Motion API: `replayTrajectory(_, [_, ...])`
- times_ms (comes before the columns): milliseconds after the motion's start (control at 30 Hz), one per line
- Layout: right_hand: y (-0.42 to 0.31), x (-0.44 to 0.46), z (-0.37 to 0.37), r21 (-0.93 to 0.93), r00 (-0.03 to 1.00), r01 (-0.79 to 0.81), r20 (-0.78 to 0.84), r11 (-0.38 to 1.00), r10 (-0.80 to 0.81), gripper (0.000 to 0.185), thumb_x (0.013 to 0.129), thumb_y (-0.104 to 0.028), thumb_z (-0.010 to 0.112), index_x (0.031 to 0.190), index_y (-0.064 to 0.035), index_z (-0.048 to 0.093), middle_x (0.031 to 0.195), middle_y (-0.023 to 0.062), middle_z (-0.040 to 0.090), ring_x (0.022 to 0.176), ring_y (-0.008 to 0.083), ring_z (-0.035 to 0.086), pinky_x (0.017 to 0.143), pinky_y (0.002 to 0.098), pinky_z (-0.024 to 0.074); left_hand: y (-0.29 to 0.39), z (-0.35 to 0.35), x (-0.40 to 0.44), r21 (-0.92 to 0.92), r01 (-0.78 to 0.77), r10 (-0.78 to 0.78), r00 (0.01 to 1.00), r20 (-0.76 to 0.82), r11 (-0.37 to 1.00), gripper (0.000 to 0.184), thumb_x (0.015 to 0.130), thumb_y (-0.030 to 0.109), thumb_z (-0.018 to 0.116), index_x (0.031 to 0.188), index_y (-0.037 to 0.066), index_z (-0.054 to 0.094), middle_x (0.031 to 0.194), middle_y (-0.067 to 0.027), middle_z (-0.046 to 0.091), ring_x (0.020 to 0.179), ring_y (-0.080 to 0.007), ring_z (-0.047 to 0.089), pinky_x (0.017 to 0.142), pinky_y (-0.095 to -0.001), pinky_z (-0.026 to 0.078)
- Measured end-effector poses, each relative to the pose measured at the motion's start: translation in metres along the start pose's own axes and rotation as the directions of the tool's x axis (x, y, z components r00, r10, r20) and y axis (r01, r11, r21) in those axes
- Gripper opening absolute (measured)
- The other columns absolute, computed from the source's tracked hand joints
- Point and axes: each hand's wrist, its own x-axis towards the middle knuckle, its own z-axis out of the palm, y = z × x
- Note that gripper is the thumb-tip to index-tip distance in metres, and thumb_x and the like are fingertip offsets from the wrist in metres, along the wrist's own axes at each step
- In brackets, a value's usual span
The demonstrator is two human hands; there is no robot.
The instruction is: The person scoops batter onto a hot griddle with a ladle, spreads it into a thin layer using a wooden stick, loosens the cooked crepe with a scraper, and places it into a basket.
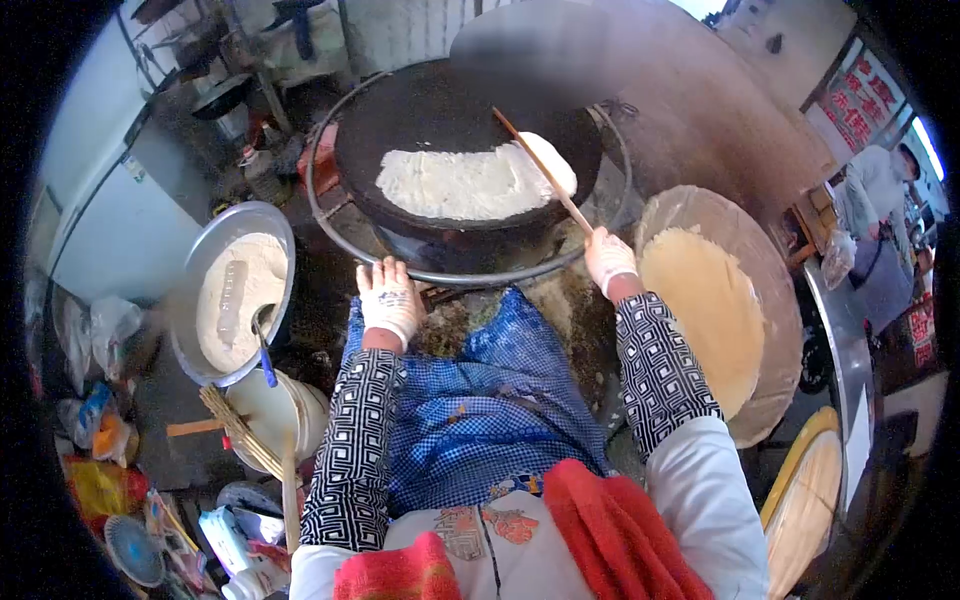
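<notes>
My right hand point(609, 262), in a white glove, is closed round the end of a long wooden scraper point(550, 178). The scraper lies slantwise over a large round black griddle point(400, 120). Left of its blade, a broad band of pale batter point(450, 187) is spread thinly across the griddle. A thicker white mass of batter point(552, 163) sits on the blade's right side. My left hand point(390, 300), gloved with bare fingertips, lies palm down with fingers stretched out at the metal ring point(470, 277) around the griddle. It holds nothing.
A metal basin point(288, 250) of pale flour or batter, with a blue-handled ladle point(266, 350), stands at left above a white bucket point(312, 400). At right, thin flatbreads point(700, 310) lie in a wide lined basket point(785, 340). Another person point(875, 210) stands beyond.
</notes>
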Motion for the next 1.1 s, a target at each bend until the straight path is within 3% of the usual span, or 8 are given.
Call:
replayTrajectory(133, [-0.035,-0.028,-0.009,0.007,0.972,0.125,0.199,0.992,-0.124,0.028,0.096,-0.022,0.040,0.102,0.0013,0.055,0.082,0.0194,0.069,0.079,0.0347,0.069,0.070,0.0457,0.0552,-0.019,-0.015,-0.001,-0.178,0.048,-0.054,0.998,-0.030,0.983,0.062,0.077,0.038,0.070,0.126,0.002,0.055,0.135,-0.0165,0.053,0.131,-0.0302,0.043,0.112,-0.0522,0.020])
replayTrajectory(267, [-0.014,-0.022,-0.022,-0.061,0.995,0.064,-0.067,0.996,-0.068,0.021,0.090,-0.013,0.049,0.101,0.0021,0.059,0.082,0.0142,0.069,0.072,0.0266,0.069,0.060,0.0398,0.0568,-0.033,0.008,0.018,-0.002,0.072,-0.071,0.995,0.066,0.997,0.075,0.076,0.034,0.072,0.138,0.004,0.043,0.147,-0.0117,0.040,0.137,-0.0243,0.034,0.114,-0.0516,0.016])
replayTrajectory(433, [-0.017,-0.037,-0.013,0.109,0.984,0.169,0.033,0.980,-0.174,0.024,0.091,-0.020,0.049,0.099,0.0006,0.060,0.084,0.0193,0.069,0.077,0.0333,0.069,0.068,0.0451,0.0551,0.010,0.003,0.005,-0.088,-0.079,0.078,0.997,-0.021,0.993,0.057,0.086,0.036,0.055,0.132,0.003,0.051,0.141,-0.0171,0.047,0.136,-0.0328,0.036,0.116,-0.0543,0.013])
replayTrajectory(667, [-0.031,-0.043,-0.046,0.311,0.994,0.016,0.097,0.950,-0.049,0.039,0.097,-0.025,0.033,0.102,0.0016,0.061,0.093,0.0249,0.067,0.087,0.0356,0.067,0.078,0.0430,0.0541,0.052,-0.002,-0.014,-0.093,-0.144,0.148,0.988,0.037,0.985,0.074,0.083,0.040,0.060,0.139,-0.003,0.040,0.148,-0.0211,0.037,0.141,-0.0350,0.028,0.117,-0.0543,0.006])
replayTrajectory(833, [0.008,-0.010,0.009,-0.056,0.995,0.053,-0.079,0.997,-0.057,0.029,0.095,-0.023,0.043,0.096,0.0018,0.058,0.083,0.0175,0.069,0.074,0.0303,0.069,0.062,0.0440,0.0552,0.035,0.015,-0.012,-0.018,-0.139,0.137,0.987,-0.082,0.990,0.065,0.083,0.032,0.059,0.136,-0.003,0.043,0.143,-0.0203,0.043,0.137,-0.0359,0.033,0.116,-0.0554,0.009])
replayTrajectory(933, [-0.024,-0.016,-0.018,0.091,0.999,-0.020,0.029,0.996,0.017,0.034,0.098,-0.031,0.041,0.103,-0.0006,0.055,0.086,0.0231,0.068,0.082,0.0391,0.066,0.075,0.0490,0.0522,0.028,0.016,-0.008,-0.012,-0.153,0.151,0.984,-0.093,0.988,0.063,0.085,0.034,0.055,0.133,-0.004,0.046,0.142,-0.0212,0.044,0.136,-0.0366,0.035,0.115,-0.0574,0.010])
replayTrajectory(1000, [-0.010,-0.022,0.009,0.101,0.975,0.211,0.046,0.972,-0.217,0.036,0.098,-0.033,0.041,0.103,-0.0006,0.055,0.086,0.0236,0.067,0.081,0.0392,0.066,0.076,0.0494,0.0519,0.027,0.014,-0.008,-0.026,-0.124,0.121,0.989,-0.089,0.992,0.063,0.084,0.034,0.055,0.132,-0.005,0.047,0.141,-0.0221,0.044,0.135,-0.0366,0.035,0.115,-0.0580,0.011])
replayTrajectory(1100, [0.004,-0.009,0.029,0.062,0.992,0.080,0.089,0.995,-0.085,0.032,0.095,-0.030,0.044,0.097,-0.0008,0.055,0.079,0.0198,0.067,0.074,0.0346,0.067,0.065,0.0463,0.0537,0.016,0.012,-0.008,-0.049,-0.121,0.109,0.976,-0.191,0.991,0.055,0.079,0.032,0.062,0.121,-0.003,0.056,0.128,-0.0203,0.055,0.127,-0.0342,0.044,0.111,-0.0549,0.020])
